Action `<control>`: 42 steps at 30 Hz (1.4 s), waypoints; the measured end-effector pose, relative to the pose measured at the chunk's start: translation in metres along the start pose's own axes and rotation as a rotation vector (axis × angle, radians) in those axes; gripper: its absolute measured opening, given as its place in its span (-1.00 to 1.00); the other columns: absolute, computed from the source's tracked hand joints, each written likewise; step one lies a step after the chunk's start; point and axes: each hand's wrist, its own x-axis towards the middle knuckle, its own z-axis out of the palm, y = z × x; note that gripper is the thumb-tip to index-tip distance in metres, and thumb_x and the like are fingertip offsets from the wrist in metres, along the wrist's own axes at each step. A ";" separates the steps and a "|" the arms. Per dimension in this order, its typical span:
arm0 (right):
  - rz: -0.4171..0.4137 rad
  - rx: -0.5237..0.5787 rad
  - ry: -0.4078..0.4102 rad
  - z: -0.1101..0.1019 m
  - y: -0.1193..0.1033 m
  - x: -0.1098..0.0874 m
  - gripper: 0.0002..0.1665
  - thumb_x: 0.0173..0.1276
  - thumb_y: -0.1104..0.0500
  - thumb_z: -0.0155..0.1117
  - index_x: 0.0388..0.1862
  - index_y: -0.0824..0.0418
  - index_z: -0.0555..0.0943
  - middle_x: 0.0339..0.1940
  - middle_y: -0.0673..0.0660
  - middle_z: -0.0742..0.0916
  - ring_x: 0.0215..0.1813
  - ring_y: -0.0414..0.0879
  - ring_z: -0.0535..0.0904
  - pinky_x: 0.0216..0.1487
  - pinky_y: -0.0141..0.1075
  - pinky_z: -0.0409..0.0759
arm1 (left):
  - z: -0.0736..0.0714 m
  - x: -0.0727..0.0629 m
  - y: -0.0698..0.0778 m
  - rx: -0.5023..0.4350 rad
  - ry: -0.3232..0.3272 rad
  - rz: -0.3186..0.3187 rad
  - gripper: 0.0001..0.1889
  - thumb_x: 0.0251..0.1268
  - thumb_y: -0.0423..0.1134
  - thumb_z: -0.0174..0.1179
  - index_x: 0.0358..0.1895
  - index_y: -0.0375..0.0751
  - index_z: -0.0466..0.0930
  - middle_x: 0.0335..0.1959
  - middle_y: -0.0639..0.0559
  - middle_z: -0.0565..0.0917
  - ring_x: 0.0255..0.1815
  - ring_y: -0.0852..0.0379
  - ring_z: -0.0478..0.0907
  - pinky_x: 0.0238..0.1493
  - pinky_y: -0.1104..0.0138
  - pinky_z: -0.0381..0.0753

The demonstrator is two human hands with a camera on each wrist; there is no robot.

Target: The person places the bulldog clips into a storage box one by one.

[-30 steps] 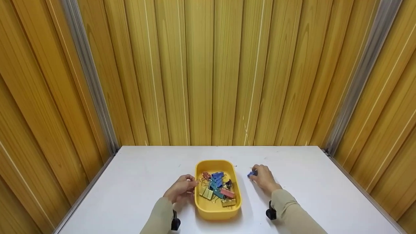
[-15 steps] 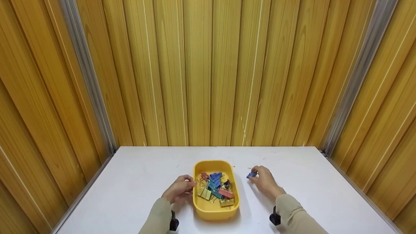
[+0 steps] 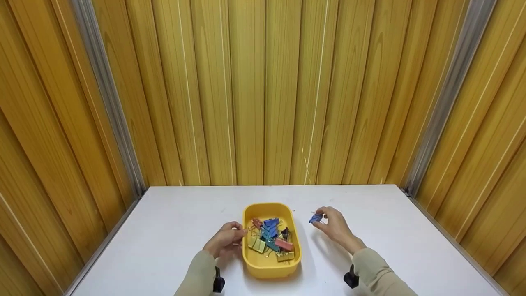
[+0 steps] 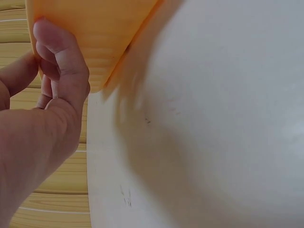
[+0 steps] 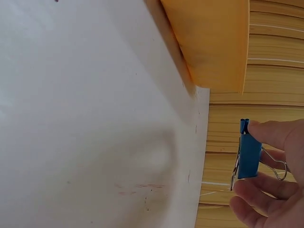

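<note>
A blue binder clip [image 3: 315, 218] with silver wire handles is pinched in my right hand [image 3: 337, 228], to the right of the yellow tub. The right wrist view shows the clip [image 5: 249, 159] held at its ends between thumb and fingers, over the white table. My left hand [image 3: 225, 239] grips the left rim of the yellow tub [image 3: 272, 272]. In the left wrist view its bent fingers [image 4: 69, 66] lie along the tub's outer wall, the thumb at the rim. Several binder clips lie jumbled in the tub, among them pink [image 3: 284, 245], pale yellow [image 3: 257, 245] and blue [image 3: 271, 223] ones.
The white table [image 3: 181, 218] carries the tub near its front middle. Wood-patterned panels [image 3: 250, 94] rise behind it and at both sides, with grey metal posts [image 3: 119, 107] at the corners. Black wrist devices [image 3: 351, 278] sit below both sleeves.
My right hand has raised the blue binder clip and brought it slightly left, towards the tub. My left hand stays at the tub's rim. The head view has shifted slightly.
</note>
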 end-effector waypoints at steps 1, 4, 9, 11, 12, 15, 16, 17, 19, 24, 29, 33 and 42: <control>-0.010 -0.002 0.006 -0.001 -0.002 0.000 -0.70 0.07 0.30 0.49 -0.20 0.32 0.63 -0.23 0.17 0.71 -0.12 0.06 0.61 -0.05 -0.10 0.56 | 0.000 0.000 0.000 0.003 0.000 0.001 -0.87 0.34 -0.28 0.14 -0.21 -0.19 0.37 -0.31 -0.07 0.59 -0.42 0.17 0.52 -0.45 0.42 0.53; -0.030 -0.003 0.016 -0.002 -0.008 -0.001 -0.70 0.06 0.29 0.49 -0.22 0.30 0.63 -0.25 0.15 0.71 -0.14 0.03 0.61 -0.07 -0.13 0.55 | -0.001 0.000 0.000 0.013 0.003 0.003 -0.87 0.34 -0.29 0.14 -0.20 -0.20 0.38 -0.30 -0.08 0.59 -0.41 0.16 0.53 -0.44 0.41 0.55; -0.038 -0.006 0.021 -0.003 -0.017 0.000 -0.71 0.06 0.26 0.50 -0.22 0.26 0.64 -0.25 0.12 0.72 -0.15 0.02 0.61 -0.08 -0.14 0.55 | -0.001 0.000 0.000 0.013 0.006 0.006 -0.87 0.32 -0.30 0.15 -0.22 -0.19 0.37 -0.31 -0.07 0.59 -0.38 0.15 0.54 -0.41 0.40 0.55; -0.039 0.001 0.019 -0.003 -0.020 0.000 -0.71 0.06 0.26 0.50 -0.22 0.25 0.64 -0.25 0.12 0.72 -0.14 0.02 0.61 -0.08 -0.14 0.54 | -0.001 0.000 0.000 0.017 0.007 0.006 -0.87 0.32 -0.31 0.15 -0.22 -0.20 0.38 -0.30 -0.07 0.58 -0.36 0.14 0.54 -0.40 0.39 0.56; -0.039 0.003 0.015 -0.003 -0.022 0.001 -0.71 0.07 0.25 0.50 -0.22 0.25 0.64 -0.24 0.12 0.72 -0.14 0.01 0.61 -0.07 -0.14 0.55 | -0.001 0.000 0.000 0.019 0.009 0.003 -0.87 0.32 -0.31 0.15 -0.22 -0.20 0.38 -0.30 -0.07 0.58 -0.36 0.13 0.54 -0.39 0.39 0.56; -0.049 0.014 0.007 -0.002 -0.027 0.002 -0.72 0.08 0.24 0.49 -0.21 0.23 0.64 -0.24 0.10 0.72 -0.14 -0.02 0.60 -0.07 -0.13 0.54 | -0.001 -0.001 0.001 0.028 0.014 -0.003 -0.87 0.31 -0.30 0.15 -0.21 -0.20 0.38 -0.29 -0.07 0.57 -0.36 0.13 0.53 -0.39 0.38 0.56; -0.057 0.014 0.007 -0.001 -0.029 0.003 -0.72 0.08 0.23 0.50 -0.22 0.22 0.64 -0.24 0.10 0.71 -0.14 -0.02 0.60 -0.07 -0.13 0.55 | -0.002 -0.001 0.001 0.029 0.016 -0.005 -0.87 0.31 -0.30 0.15 -0.21 -0.20 0.38 -0.29 -0.06 0.57 -0.36 0.13 0.53 -0.39 0.38 0.56; -0.063 0.020 0.006 -0.001 -0.030 0.003 -0.72 0.09 0.23 0.49 -0.22 0.22 0.64 -0.25 0.09 0.71 -0.14 -0.01 0.60 -0.06 -0.12 0.55 | -0.002 -0.001 0.001 0.031 0.016 -0.005 -0.86 0.31 -0.29 0.15 -0.21 -0.20 0.38 -0.30 -0.06 0.57 -0.36 0.14 0.53 -0.39 0.38 0.56; -0.084 0.034 0.010 0.000 -0.033 0.004 -0.73 0.09 0.24 0.49 -0.22 0.22 0.64 -0.25 0.10 0.71 -0.14 0.02 0.60 -0.06 -0.07 0.56 | -0.002 -0.001 0.002 0.026 0.011 -0.001 -0.86 0.31 -0.29 0.16 -0.21 -0.20 0.38 -0.30 -0.06 0.57 -0.38 0.14 0.53 -0.39 0.38 0.56; -0.142 0.046 0.036 0.003 -0.040 0.005 -0.71 0.07 0.24 0.49 -0.23 0.26 0.64 -0.26 0.13 0.71 -0.18 0.08 0.60 -0.11 -0.11 0.56 | -0.001 -0.002 0.001 0.003 -0.002 0.011 -0.85 0.32 -0.28 0.16 -0.20 -0.20 0.37 -0.30 -0.07 0.57 -0.37 0.13 0.53 -0.37 0.38 0.58; -0.147 0.034 0.029 0.005 -0.047 0.005 -0.71 0.09 0.21 0.49 -0.21 0.24 0.64 -0.25 0.12 0.71 -0.19 -0.01 0.58 -0.13 -0.20 0.54 | 0.000 -0.002 0.001 -0.008 0.003 0.002 -0.84 0.31 -0.29 0.16 -0.21 -0.20 0.35 -0.30 -0.06 0.55 -0.36 0.13 0.52 -0.39 0.39 0.57; -0.131 0.049 -0.004 0.007 -0.054 0.006 -0.72 0.12 0.21 0.47 -0.20 0.23 0.64 -0.23 0.12 0.71 -0.14 0.04 0.60 -0.09 -0.15 0.55 | 0.000 -0.001 0.001 -0.016 0.012 -0.021 -0.84 0.33 -0.29 0.16 -0.20 -0.20 0.35 -0.29 -0.06 0.56 -0.37 0.14 0.51 -0.40 0.40 0.57; -0.156 0.070 -0.027 0.013 -0.067 0.008 -0.72 0.13 0.18 0.46 -0.20 0.23 0.63 -0.21 0.13 0.72 -0.11 0.09 0.60 -0.07 -0.08 0.56 | 0.001 -0.001 0.002 0.000 0.010 -0.021 -0.85 0.32 -0.28 0.16 -0.20 -0.19 0.37 -0.26 -0.09 0.58 -0.38 0.14 0.52 -0.40 0.38 0.56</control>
